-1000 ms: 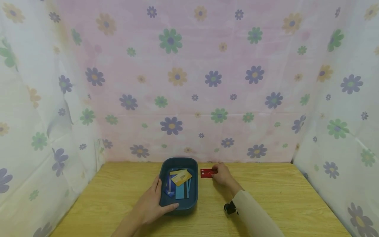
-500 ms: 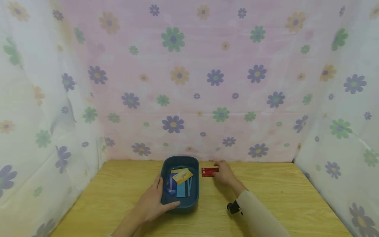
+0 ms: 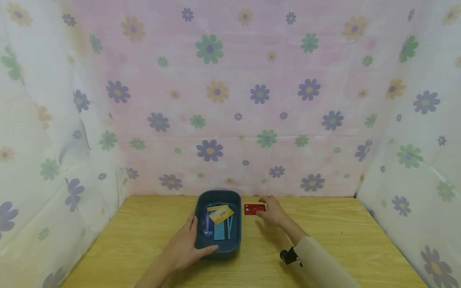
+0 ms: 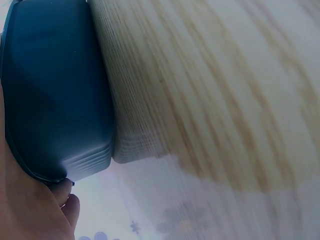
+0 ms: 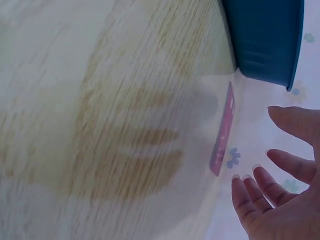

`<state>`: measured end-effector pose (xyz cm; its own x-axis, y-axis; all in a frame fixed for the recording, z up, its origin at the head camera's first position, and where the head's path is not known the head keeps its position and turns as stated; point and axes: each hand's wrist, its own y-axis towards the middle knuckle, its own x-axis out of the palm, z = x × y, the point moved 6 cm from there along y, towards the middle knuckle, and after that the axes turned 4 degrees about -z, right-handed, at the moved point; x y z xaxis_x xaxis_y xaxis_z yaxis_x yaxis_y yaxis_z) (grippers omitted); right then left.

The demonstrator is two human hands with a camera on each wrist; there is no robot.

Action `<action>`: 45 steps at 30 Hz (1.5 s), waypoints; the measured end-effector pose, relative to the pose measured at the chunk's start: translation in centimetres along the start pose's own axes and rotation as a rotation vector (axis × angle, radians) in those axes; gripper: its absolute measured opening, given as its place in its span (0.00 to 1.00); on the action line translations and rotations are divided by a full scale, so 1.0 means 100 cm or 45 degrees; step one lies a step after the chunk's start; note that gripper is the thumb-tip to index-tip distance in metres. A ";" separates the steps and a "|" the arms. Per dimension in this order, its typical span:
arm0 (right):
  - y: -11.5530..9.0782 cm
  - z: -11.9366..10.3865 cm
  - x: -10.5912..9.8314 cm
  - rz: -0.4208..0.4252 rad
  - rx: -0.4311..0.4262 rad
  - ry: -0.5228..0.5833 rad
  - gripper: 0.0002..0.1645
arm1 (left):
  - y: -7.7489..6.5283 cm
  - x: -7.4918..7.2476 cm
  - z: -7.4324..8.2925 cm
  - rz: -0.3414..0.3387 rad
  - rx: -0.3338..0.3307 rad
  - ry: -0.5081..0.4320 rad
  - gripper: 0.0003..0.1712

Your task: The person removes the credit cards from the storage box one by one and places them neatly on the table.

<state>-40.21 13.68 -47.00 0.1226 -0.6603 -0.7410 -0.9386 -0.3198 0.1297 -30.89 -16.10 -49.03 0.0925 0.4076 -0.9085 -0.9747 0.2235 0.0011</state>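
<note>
A dark teal plastic box [image 3: 218, 247] stands on the table, with several bank cards lying in it. Among them are a yellow card [image 3: 221, 215], a light blue card [image 3: 219, 232] with a dark stripe, and a dark blue card [image 3: 207, 219]. My left hand [image 3: 181, 246] grips the box at its left side, thumb over the near rim. To the right of the box a red card [image 3: 252, 209] lies flat on the table. My right hand [image 3: 273, 212] hovers at that card's right end; in the right wrist view its fingers [image 5: 274, 187] are spread, apart from the card.
The wood-grain table [image 3: 324, 240] reaches back to a flower-patterned cloth [image 3: 230, 80], which also hangs on the left and right. A black wrist-worn device [image 3: 289, 256] sits under the right sleeve [image 3: 322, 264].
My right hand, earlier with its fingers on the red card, has loosened and drawn slightly back to the right. The card has hardly moved. My left hand and the box stay put.
</note>
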 end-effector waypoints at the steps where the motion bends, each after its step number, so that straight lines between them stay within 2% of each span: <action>1: -0.001 -0.001 -0.001 0.000 -0.008 0.003 0.28 | 0.000 0.000 0.000 0.003 0.002 0.002 0.78; 17: -0.016 -0.020 -0.005 -0.001 -0.055 0.113 0.28 | 0.000 -0.001 0.000 -0.015 -0.008 -0.006 0.77; 22: -0.021 -0.027 -0.002 -0.024 -0.070 0.171 0.28 | 0.000 0.000 0.000 -0.014 -0.002 0.003 0.78; 31: -0.031 -0.038 0.001 -0.059 -0.089 0.192 0.29 | 0.003 0.001 -0.001 -0.010 0.005 0.005 0.78; 45: -0.038 -0.058 0.013 -0.101 -0.189 0.229 0.29 | 0.001 0.001 -0.002 -0.023 -0.010 0.005 0.77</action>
<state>-34.65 10.09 -44.62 0.2621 -0.7353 -0.6249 -0.8677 -0.4631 0.1809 -31.03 -16.19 -49.25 0.1096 0.4002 -0.9099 -0.9744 0.2241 -0.0188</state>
